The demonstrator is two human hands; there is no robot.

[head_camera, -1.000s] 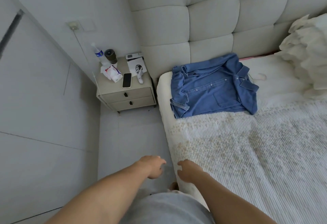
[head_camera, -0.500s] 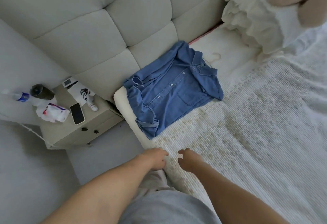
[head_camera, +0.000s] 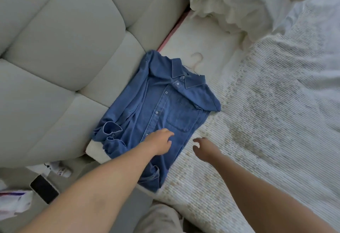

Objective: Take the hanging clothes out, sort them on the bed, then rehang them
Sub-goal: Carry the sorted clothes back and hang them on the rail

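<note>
Lying under left hand [head_camera: 159,143] fingers [head_camera: 168,134]: denim shirt [head_camera: 161,107]

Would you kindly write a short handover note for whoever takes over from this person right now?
Left hand: open, over the lower front of the blue shirt, holding nothing.
Right hand: open, above the bedspread just beside the shirt, empty.
The shirt lies flat, buttoned, at the head of the bed by the headboard; its hanger hook sticks out past the collar.
Done: shirt is out and laid on the bed.
Left: pick it up and rehang it.
</note>
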